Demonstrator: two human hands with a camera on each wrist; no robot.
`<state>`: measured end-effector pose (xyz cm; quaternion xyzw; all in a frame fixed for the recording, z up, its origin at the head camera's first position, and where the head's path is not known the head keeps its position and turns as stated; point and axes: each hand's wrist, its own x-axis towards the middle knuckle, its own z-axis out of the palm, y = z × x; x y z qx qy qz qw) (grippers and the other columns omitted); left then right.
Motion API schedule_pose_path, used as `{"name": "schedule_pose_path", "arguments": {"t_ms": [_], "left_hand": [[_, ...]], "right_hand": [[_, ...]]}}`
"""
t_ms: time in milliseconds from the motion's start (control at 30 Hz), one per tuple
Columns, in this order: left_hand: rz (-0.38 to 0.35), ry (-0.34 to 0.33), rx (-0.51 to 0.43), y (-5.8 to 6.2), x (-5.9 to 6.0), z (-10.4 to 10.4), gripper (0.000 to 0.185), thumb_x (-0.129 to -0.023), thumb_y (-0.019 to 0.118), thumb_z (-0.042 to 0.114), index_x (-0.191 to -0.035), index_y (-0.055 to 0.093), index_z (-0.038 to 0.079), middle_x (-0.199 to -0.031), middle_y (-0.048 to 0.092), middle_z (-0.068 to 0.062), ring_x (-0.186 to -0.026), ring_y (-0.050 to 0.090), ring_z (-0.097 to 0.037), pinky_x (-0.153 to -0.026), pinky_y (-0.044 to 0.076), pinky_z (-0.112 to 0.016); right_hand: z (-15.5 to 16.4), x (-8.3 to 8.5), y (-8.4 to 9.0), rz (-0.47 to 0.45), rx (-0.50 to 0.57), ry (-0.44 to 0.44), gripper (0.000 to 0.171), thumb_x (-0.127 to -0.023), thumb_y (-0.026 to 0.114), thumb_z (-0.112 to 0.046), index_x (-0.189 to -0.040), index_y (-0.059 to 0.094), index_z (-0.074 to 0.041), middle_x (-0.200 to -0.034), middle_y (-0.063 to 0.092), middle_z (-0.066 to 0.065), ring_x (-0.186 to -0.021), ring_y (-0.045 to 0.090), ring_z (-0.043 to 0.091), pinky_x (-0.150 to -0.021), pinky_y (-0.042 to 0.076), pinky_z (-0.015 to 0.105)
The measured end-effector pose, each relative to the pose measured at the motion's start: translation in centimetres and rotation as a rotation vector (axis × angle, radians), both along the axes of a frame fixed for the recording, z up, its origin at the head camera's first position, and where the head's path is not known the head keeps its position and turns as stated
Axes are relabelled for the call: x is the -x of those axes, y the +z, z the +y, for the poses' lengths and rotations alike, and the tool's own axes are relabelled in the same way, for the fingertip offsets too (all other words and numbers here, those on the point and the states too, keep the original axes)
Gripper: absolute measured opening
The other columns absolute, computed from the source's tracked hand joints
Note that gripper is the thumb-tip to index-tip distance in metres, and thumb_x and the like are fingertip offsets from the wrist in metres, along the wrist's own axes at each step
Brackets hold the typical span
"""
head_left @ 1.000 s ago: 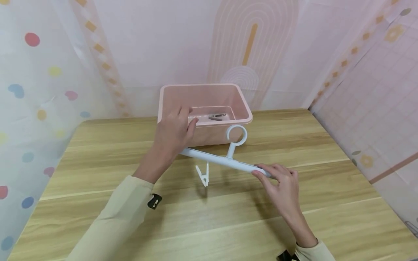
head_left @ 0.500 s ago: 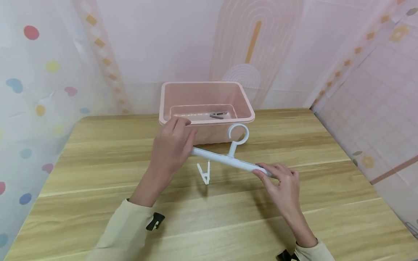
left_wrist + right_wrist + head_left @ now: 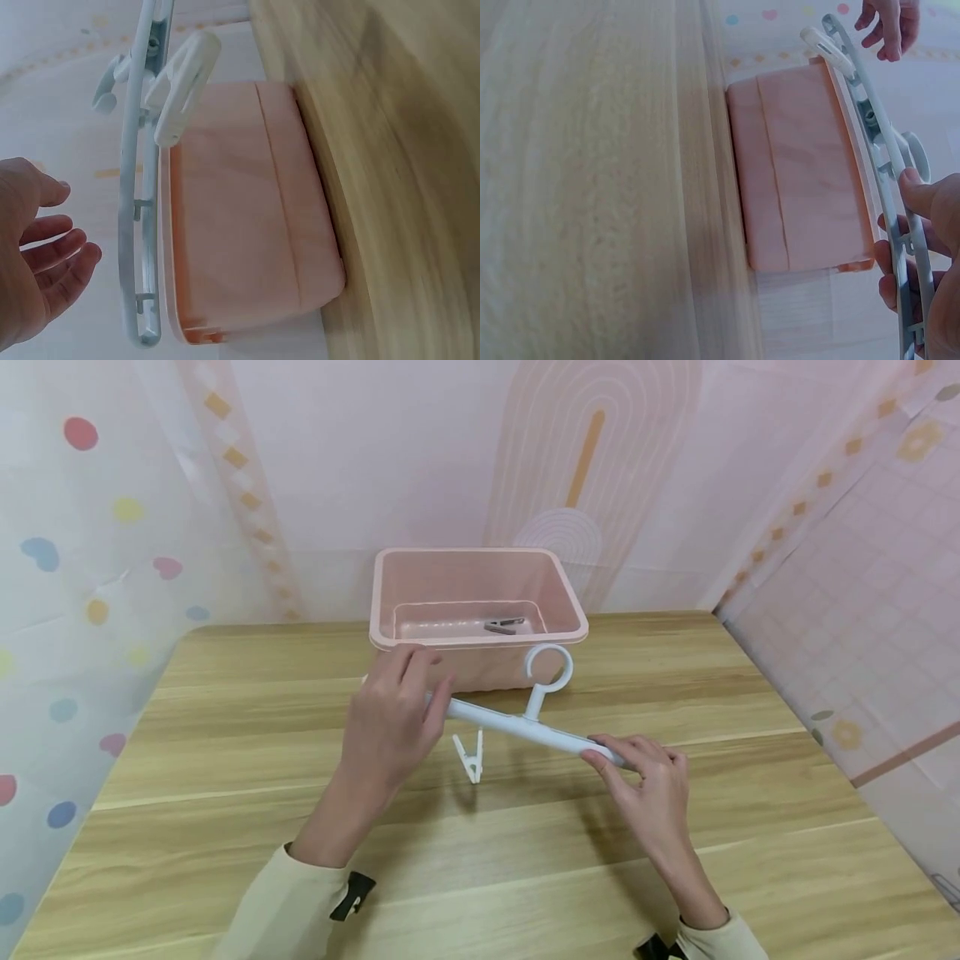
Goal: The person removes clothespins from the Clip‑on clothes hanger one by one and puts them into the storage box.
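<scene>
While the right hand (image 3: 651,781) grips one end of a white hanger (image 3: 525,727), thumb and fingers curled round the bar, the hanger is held level just above the bench (image 3: 525,860), in front of a pink bin (image 3: 480,589). Its ring hook (image 3: 549,664) stands up against the bin's front wall. One white clip (image 3: 469,758) hangs from the bar, w/ its tip near the bench top. Left hand (image 3: 393,714) sits at the bar's other end; the wrist view shows its fingers (image 3: 52,251) loose and spread, just beside the bar, not touching. Inside the bin, on the floor, lies a grey clip (image 3: 502,626). Pastel patterned walls all round.
</scene>
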<state>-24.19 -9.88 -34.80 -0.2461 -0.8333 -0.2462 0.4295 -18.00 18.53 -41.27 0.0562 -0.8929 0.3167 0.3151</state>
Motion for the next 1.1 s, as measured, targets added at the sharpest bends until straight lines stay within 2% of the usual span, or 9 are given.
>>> {"name": "schedule_pose_path", "arguments": {"t_ms": [133, 300, 567, 767, 933, 1100], "left_hand": [[0.011, -0.004, 0.001, -0.5, -0.6, 0.1, 0.020, -0.087, 0.074, 0.008, -0.100, 0.066, -0.005, -0.093, 0.066, -0.017, -0.075, 0.063, -0.031, -0.063, 0.056, -0.037], [-0.012, -0.004, 0.001, -1.5, -1.6, 0.3, 0.025, -0.085, 0.078, 0.009, -0.099, 0.063, -0.005, -0.087, 0.062, -0.015, -0.068, 0.058, -0.026, -0.057, 0.052, -0.033], [-0.127, 0.031, -0.073, -3.3, -3.1, 0.8, 0.032, -0.084, 0.080, 0.013, -0.102, 0.060, -0.005, -0.091, 0.063, -0.016, -0.076, 0.063, -0.027, -0.063, 0.055, -0.036], [-0.187, 0.040, -0.124, -4.6, -3.8, 1.5, 0.032, -0.086, 0.080, 0.015, -0.103, 0.060, -0.003, -0.095, 0.064, -0.016, -0.078, 0.064, -0.026, -0.065, 0.056, -0.036], [-0.263, 0.019, -0.170, -5.4, -4.4, 2.3, 0.031, -0.087, 0.079, 0.015, -0.104, 0.061, -0.003, -0.095, 0.067, -0.015, -0.079, 0.068, -0.026, -0.065, 0.057, -0.034], [-0.332, -0.041, -0.206, -5.7, -4.7, 2.9, 0.030, -0.088, 0.078, 0.014, -0.106, 0.061, -0.002, -0.093, 0.070, -0.014, -0.079, 0.070, -0.023, -0.064, 0.059, -0.031]], "right_hand": [[0.0, 0.0, 0.0, 0.001, 0.004, -0.001, 0.024, -0.078, 0.085, -0.021, -0.101, 0.080, -0.015, -0.088, 0.077, 0.006, -0.083, 0.065, 0.020, -0.084, 0.028, 0.034], [0.1, -0.1, 0.0, -0.012, 0.009, -0.009, 0.024, -0.078, 0.085, -0.021, -0.101, 0.080, -0.015, -0.088, 0.077, 0.006, -0.083, 0.065, 0.019, -0.084, 0.028, 0.034], [0.1, 0.0, 0.0, -0.007, 0.015, -0.008, 0.024, -0.079, 0.085, -0.022, -0.102, 0.080, -0.017, -0.086, 0.076, 0.005, -0.083, 0.065, 0.019, -0.086, 0.028, 0.035], [0.1, 0.0, 0.0, 0.002, 0.013, -0.009, 0.024, -0.078, 0.085, -0.022, -0.101, 0.080, -0.017, -0.084, 0.076, 0.004, -0.081, 0.064, 0.018, -0.085, 0.028, 0.034], [0.1, 0.0, 0.1, 0.014, 0.014, -0.004, 0.024, -0.078, 0.085, -0.021, -0.101, 0.080, -0.016, -0.084, 0.076, 0.005, -0.080, 0.065, 0.019, -0.085, 0.028, 0.034], [0.0, 0.0, 0.2, 0.022, 0.031, 0.003, 0.024, -0.078, 0.085, -0.021, -0.101, 0.080, -0.015, -0.084, 0.076, 0.005, -0.080, 0.065, 0.019, -0.086, 0.029, 0.035]]}}
